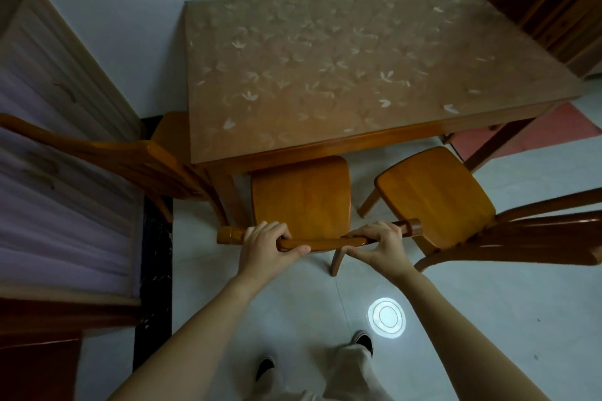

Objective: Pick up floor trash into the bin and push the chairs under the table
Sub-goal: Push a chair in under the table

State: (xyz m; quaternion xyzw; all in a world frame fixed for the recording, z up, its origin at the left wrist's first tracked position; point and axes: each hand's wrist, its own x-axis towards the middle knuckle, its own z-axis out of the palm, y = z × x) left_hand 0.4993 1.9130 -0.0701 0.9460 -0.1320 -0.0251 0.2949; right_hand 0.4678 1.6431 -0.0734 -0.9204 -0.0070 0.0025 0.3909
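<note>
At the far left stands a wooden cabinet (pixel 62 146) with pale panelled fronts, its side running close along a dark strip of floor. Just right of it a wooden chair (pixel 136 156) sits at the table's left end, its curved back toward the cabinet and its seat partly tucked beneath the tabletop. The table (pixel 358 68), covered with a leaf-patterned sheet, fills the middle; its near edge overhangs the front of the middle chair (pixel 301 195), whose seat is only partly under it. The left hand (pixel 268 244) is wrapped round the left part of this chair's top rail, fingers over the far side and thumb along the near side. The right hand (pixel 379 246) grips the right part of the same rail, fingers curled over it and thumb stretched out below. To the right, a third chair (pixel 433 195) stands angled, its seat fully clear of the table's near edge, its back reaching toward the right border. A red mat (pixel 521 130) lies beyond the table's right corner. The pale tiled floor (pixel 488 319) in front is open, showing a round light reflection (pixel 386 316) near the person's shoes (pixel 363 340). No bin or trash is in view.
</note>
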